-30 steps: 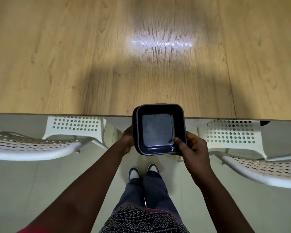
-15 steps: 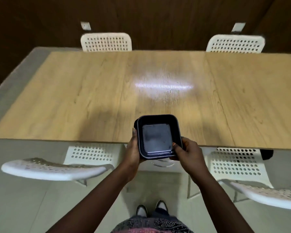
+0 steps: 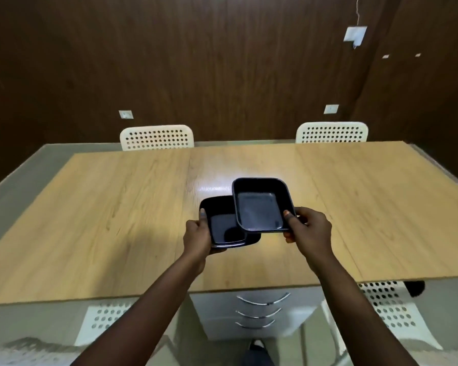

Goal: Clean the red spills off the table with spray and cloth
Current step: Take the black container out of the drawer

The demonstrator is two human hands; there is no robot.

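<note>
Each hand pinches one black tray: the left hand [image 3: 197, 237] the lower tray [image 3: 222, 228], the right hand [image 3: 308, 228] the upper tray [image 3: 262, 204], above the table [image 3: 117, 207]. The one-sided grips could let a tray tip. No red spills, spray or cloth are visible.

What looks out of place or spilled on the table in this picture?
No red spill shows on the wooden table, only a bright glare. No spray or cloth is in view. Instead the left hand holds one black tray and the right hand another black tray overlapping it.
</note>
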